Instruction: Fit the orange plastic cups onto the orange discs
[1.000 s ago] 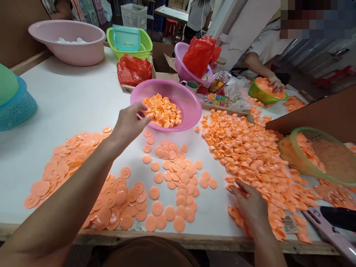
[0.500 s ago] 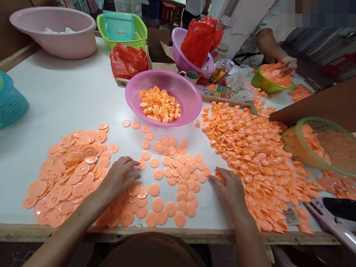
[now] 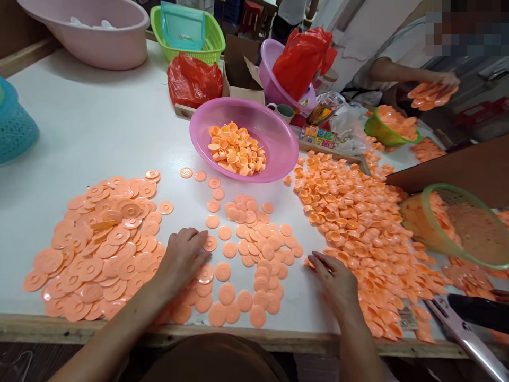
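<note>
White table (image 3: 99, 122), orange discs (image 3: 118, 235), cupped pieces (image 3: 350, 212), pink basin (image 3: 278, 140)

Blue basket (image 3: 16, 127) partly off-frame, left.

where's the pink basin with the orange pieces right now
In the head view, the pink basin sits just above centre, in front of the cardboard box.

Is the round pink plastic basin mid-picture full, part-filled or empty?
Part-filled: small cup-shaped orange plastic pieces lie heaped in the round pink plastic basin, while its inner wall to their right shows bare.
</note>
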`<state>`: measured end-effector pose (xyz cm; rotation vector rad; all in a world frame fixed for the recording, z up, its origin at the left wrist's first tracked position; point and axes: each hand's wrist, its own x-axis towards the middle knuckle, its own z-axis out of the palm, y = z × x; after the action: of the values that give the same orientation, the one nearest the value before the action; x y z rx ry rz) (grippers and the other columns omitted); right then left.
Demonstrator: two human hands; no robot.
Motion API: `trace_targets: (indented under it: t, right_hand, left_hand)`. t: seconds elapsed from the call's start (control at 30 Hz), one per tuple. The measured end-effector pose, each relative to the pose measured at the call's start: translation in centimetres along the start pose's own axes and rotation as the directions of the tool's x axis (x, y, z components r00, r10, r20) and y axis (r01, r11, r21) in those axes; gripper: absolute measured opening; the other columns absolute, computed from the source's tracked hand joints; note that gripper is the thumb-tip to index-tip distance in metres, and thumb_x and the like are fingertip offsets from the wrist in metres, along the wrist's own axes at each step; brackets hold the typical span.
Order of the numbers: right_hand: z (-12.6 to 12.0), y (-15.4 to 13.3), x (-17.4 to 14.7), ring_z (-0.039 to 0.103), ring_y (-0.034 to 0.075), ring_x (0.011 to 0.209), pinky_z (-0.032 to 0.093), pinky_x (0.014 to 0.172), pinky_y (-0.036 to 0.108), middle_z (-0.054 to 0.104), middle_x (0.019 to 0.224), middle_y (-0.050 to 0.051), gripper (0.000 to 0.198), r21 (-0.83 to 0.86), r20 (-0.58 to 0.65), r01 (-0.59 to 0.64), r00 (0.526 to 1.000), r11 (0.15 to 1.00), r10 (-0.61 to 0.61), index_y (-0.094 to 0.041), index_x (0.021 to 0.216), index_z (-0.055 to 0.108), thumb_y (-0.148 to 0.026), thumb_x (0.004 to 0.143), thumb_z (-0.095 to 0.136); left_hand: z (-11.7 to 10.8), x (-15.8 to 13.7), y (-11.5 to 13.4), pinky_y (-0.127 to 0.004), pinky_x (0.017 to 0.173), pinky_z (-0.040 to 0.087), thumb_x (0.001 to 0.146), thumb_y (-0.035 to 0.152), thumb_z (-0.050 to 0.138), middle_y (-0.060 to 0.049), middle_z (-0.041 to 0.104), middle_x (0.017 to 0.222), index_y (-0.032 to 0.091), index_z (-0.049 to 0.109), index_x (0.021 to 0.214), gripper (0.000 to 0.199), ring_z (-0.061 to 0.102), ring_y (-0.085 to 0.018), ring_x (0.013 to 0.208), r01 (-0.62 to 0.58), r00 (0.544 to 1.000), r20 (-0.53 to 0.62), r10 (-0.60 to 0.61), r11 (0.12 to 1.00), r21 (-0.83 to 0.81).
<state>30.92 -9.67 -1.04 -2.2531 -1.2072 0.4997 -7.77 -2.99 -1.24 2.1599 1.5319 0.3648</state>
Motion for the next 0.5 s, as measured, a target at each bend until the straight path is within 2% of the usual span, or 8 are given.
trace_targets:
  t: [0.07, 0.2, 0.3, 0.4, 0.5]
  right_hand:
    - [0.0, -0.5, -0.3, 0.069, 0.027, 0.082, 0.053, 0.076, 0.04, 0.075, 0.096, 0.013, 0.043, 0.033, -0.004, -0.016, 1.0, 0.999, 0.016, -0.017, 0.09, 0.077, -0.054, 0.071, 0.068]
    - [0.3, -1.0, -0.5, 0.067, 0.025, 0.074, 0.052, 0.07, 0.036, 0.074, 0.076, 0.01, 0.036, 0.011, -0.025, -0.006, 1.0, 1.0, 0.006, -0.018, 0.07, 0.073, -0.053, 0.073, 0.065]
    - [0.0, -0.7, -0.5, 0.061, 0.02, 0.057, 0.049, 0.055, 0.031, 0.069, 0.061, 0.006, 0.038, 0.035, -0.015, -0.063, 0.998, 0.997, 0.063, -0.018, 0.067, 0.07, -0.055, 0.072, 0.067]
    - [-0.3, -1.8, -0.9, 0.055, 0.017, 0.044, 0.046, 0.043, 0.029, 0.063, 0.054, 0.003, 0.043, 0.187, 0.05, -0.186, 0.982, 0.964, 0.18, -0.016, 0.072, 0.069, -0.058, 0.066, 0.072]
    - [1.1, -6.0, -1.8, 0.058, 0.017, 0.047, 0.049, 0.044, 0.029, 0.065, 0.058, 0.003, 0.038, 0.383, 0.176, -0.224, 0.97, 0.896, 0.167, -0.016, 0.078, 0.068, -0.05, 0.065, 0.077]
  left_hand:
    - [0.0, -0.1, -0.2, -0.038, 0.078, 0.039, 0.088, 0.028, 0.057, -0.007, 0.065, 0.102, 0.023, 0.067, 0.109, 0.024, 0.058, -0.026, 0.095, -0.016, 1.0, -0.015, 0.017, 1.0, 0.009]
    - [0.6, 0.4, -0.7, -0.038, 0.074, 0.036, 0.089, 0.031, 0.053, -0.006, 0.065, 0.097, 0.024, 0.07, 0.095, 0.019, 0.059, -0.025, 0.09, -0.049, 0.998, -0.047, 0.049, 0.999, 0.012]
    - [1.0, 0.4, -0.9, -0.038, 0.075, 0.036, 0.088, 0.031, 0.055, -0.006, 0.066, 0.097, 0.023, 0.069, 0.1, 0.02, 0.059, -0.025, 0.091, -0.044, 0.997, -0.067, 0.042, 0.999, -0.03]
    - [0.8, 0.2, -0.7, -0.038, 0.078, 0.036, 0.087, 0.028, 0.056, -0.006, 0.066, 0.099, 0.022, 0.068, 0.103, 0.02, 0.059, -0.025, 0.093, -0.042, 0.997, -0.063, 0.039, 0.998, -0.05]
    - [0.5, 0.2, -0.6, -0.038, 0.08, 0.036, 0.088, 0.026, 0.057, -0.006, 0.065, 0.099, 0.024, 0.069, 0.098, 0.016, 0.059, -0.024, 0.094, -0.041, 0.998, -0.039, 0.039, 0.998, -0.049]
